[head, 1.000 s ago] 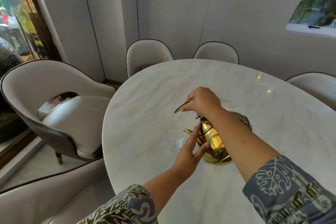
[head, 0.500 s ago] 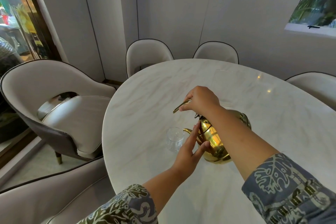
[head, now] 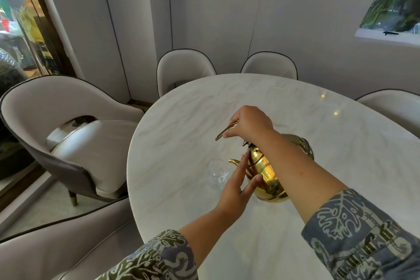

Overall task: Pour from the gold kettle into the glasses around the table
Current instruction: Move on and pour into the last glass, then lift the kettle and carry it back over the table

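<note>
Since the gold kettle (head: 266, 175) is polished metal with a round belly, I judge it stiff, slick under bare skin and fairly heavy if full, so the thin arched handle on top is the place to carry it, with a second hand steadying the body. It is tipped toward the left on the marble bench (head: 181, 120), its base edge low at the near side, its curved spout just over the rim of a small clear glass (head: 217, 174) that looks thin and easily knocked. The right hand (head: 248, 124) is closed around the handle above the lid. The left hand (head: 236, 188) is open and flat, fingers extended against the kettle's side and spout, gripping nothing. Pale chairs (head: 185, 68) ring the bench
</note>
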`<state>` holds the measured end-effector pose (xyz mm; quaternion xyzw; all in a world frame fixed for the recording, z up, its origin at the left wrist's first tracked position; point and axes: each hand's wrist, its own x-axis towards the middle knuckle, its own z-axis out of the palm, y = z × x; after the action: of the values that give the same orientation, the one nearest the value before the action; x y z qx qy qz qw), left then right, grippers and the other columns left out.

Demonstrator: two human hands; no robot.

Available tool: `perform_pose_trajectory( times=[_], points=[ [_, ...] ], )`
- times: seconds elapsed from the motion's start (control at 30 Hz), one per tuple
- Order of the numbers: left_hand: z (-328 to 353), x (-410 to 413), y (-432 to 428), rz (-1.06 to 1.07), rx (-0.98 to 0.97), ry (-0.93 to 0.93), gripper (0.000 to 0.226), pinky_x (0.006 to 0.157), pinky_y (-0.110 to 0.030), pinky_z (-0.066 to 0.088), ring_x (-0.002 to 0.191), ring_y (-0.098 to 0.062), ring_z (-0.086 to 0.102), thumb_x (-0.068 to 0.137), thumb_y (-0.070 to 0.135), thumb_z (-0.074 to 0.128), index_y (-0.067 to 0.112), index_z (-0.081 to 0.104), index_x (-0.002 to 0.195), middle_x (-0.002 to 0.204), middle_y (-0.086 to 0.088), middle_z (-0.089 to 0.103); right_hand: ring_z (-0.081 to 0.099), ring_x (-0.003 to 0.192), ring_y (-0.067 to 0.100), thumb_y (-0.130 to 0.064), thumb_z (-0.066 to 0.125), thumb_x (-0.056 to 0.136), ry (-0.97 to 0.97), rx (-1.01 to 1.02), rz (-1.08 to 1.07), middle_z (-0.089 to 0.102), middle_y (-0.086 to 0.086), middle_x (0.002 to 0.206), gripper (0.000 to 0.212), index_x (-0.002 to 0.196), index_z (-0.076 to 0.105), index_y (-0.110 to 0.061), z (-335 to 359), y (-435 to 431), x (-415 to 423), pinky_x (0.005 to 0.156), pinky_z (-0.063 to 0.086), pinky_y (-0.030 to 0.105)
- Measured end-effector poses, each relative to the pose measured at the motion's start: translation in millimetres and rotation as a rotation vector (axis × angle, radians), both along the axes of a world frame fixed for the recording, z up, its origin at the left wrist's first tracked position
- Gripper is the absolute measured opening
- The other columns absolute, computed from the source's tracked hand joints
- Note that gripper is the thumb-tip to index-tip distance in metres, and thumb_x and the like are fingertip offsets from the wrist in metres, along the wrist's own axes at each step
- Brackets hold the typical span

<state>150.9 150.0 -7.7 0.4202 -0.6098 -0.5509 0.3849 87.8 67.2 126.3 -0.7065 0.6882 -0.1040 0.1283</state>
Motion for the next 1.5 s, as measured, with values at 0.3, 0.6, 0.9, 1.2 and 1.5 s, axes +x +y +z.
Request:
perform_pose_trajectory(
  times=[0.3,0.6,0.9,1.2,1.5],
  points=[
    [1.3,-2.1,1.1,0.001,-0.001,0.011,0.058,0.116,-0.036,0.023,0.145,-0.014,0.020,0.085,0.056,0.045,0.066,0.009,0.130,0.141,0.031,0.018,0.068,0.088,0.025,-0.041,0.076,0.075,0.016,-0.014,0.004,0.073,0.008,0.100,0.040,0.104,0.073,-0.013,1.3,-0.3,-0.8,0.073,0.054,0.031],
    [0.1,-3.8,1.9,0.004,-0.020,0.002,0.061,0.113,-0.029,0.022,0.145,-0.010,0.020,0.084,0.058,0.045,0.065,0.011,0.133,0.142,0.032,0.018,0.068,0.087,0.025,-0.040,0.077,0.074,-0.003,-0.024,0.004,0.074,0.008,0.097,0.038,0.100,0.074,-0.012,1.7,2.8,-5.4,0.071,0.052,0.029],
    [-1.2,-1.0,4.0,-0.033,-0.043,-0.071,0.062,0.119,-0.041,0.022,0.145,-0.011,0.020,0.083,0.060,0.046,0.065,0.010,0.133,0.148,0.027,0.019,0.068,0.089,0.021,-0.041,0.077,0.073,-0.096,-0.064,-0.031,0.073,0.005,0.104,0.046,0.110,0.070,-0.015,-4.8,8.4,-16.8,0.069,0.048,0.026],
    [-1.7,12.3,-0.7,-0.125,-0.128,-0.240,0.061,0.119,-0.039,0.021,0.146,-0.008,0.016,0.083,0.062,0.042,0.068,0.008,0.133,0.159,0.017,0.015,0.062,0.083,0.016,-0.042,0.077,0.074,-0.247,-0.181,-0.092,0.073,0.004,0.106,0.043,0.107,0.072,-0.015,-18.2,19.0,-34.9,0.063,0.047,0.024],
    [-1.9,23.5,-4.4,-0.190,-0.182,-0.420,0.062,0.113,-0.030,0.022,0.145,-0.011,0.018,0.088,0.059,0.037,0.060,0.004,0.141,0.158,0.023,0.004,0.065,0.098,0.019,-0.042,0.076,0.075,-0.398,-0.273,-0.161,0.072,0.004,0.110,0.044,0.109,0.072,-0.015,-32.6,29.5,-44.7,0.069,0.049,0.025]
  ],
)
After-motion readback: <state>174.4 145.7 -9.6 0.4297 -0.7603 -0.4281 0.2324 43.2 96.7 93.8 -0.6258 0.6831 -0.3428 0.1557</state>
